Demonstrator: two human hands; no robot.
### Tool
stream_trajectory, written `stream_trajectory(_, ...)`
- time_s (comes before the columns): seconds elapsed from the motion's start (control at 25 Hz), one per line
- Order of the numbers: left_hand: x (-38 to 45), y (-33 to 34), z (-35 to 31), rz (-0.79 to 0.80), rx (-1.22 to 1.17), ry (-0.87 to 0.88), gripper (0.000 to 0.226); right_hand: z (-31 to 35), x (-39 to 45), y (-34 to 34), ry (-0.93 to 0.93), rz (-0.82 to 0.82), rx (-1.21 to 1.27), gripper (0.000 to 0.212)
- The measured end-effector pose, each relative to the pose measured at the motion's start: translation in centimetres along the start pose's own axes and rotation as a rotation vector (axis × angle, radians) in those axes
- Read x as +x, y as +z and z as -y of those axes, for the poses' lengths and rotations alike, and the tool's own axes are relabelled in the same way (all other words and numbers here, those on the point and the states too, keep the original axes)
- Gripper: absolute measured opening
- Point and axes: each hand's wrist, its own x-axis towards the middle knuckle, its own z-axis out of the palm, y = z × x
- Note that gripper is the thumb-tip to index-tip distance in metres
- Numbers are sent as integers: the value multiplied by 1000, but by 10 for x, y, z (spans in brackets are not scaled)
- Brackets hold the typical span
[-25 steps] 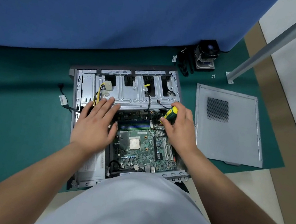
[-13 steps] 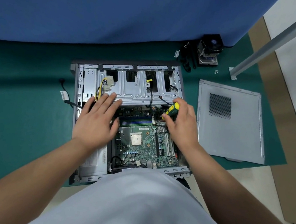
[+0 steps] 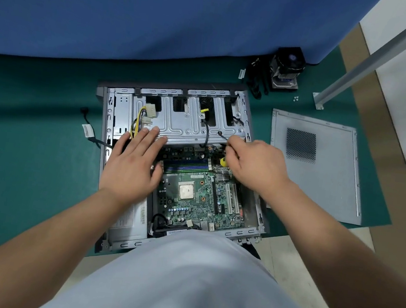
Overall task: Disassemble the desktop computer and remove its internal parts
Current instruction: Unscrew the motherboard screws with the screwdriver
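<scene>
right hand [image 3: 259,166] apparently gripping screwdriver [image 3: 223,161]

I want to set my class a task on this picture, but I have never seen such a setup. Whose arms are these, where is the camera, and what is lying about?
The camera sits on a person's head and looks down, so the arms are their own. An open computer case lies on a green mat, its motherboard exposed. The left hand rests flat, fingers straight, on the case's metal bay. The right hand grips a yellow-handled screwdriver at the board's far edge. Already removed: the side panel to the right, and a cooler fan with a few screws beyond it.
</scene>
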Motion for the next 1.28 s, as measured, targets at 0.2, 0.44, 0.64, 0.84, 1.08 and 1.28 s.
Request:
stream_trajectory(0.2,0,-1,0,10,1,2,65,-3,6,-14,8,170,-134,39)
stream_trajectory(0.44,-1,-1,-1,5,2,5,65,-1,8,-20,-41,319,105,41)
stream_trajectory(0.64,-1,-1,0,-5,8,11,66,5,6,-17,-83,302,210,32)
stream_trajectory(0.84,-1,-3,-3,-3,2,7,66,11,1,-10,32,201,145,36)
stream_trajectory(1.08,-2,-5,-4,6,10,11,66,11,1,-11,101,170,304,30)
stream_trajectory(1.28,-2,-5,-3,3,9,11,66,16,0,-14,64,200,201,31)
